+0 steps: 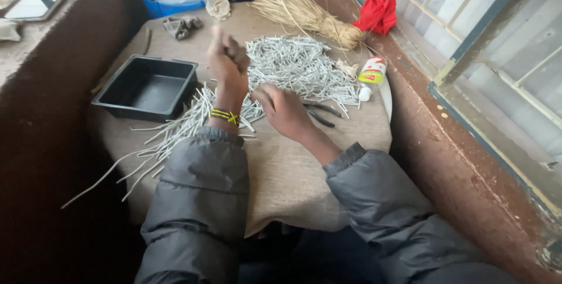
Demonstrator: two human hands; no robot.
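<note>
Grey sleeves (199,202) are seen nearest. The left hand (227,56) is raised, clenched on a stick; the right hand (284,108) rests loosely on the sticks (298,64) heaped mid-surface. The tray (149,85) at the left edge is unfilled, so most seems left.

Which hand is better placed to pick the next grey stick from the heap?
Right, probably. The right hand rests low, touching the grey sticks at the heap's near edge. The left hand is raised above the table, blurred, fingers closed; whether it grips anything is unclear.
</note>
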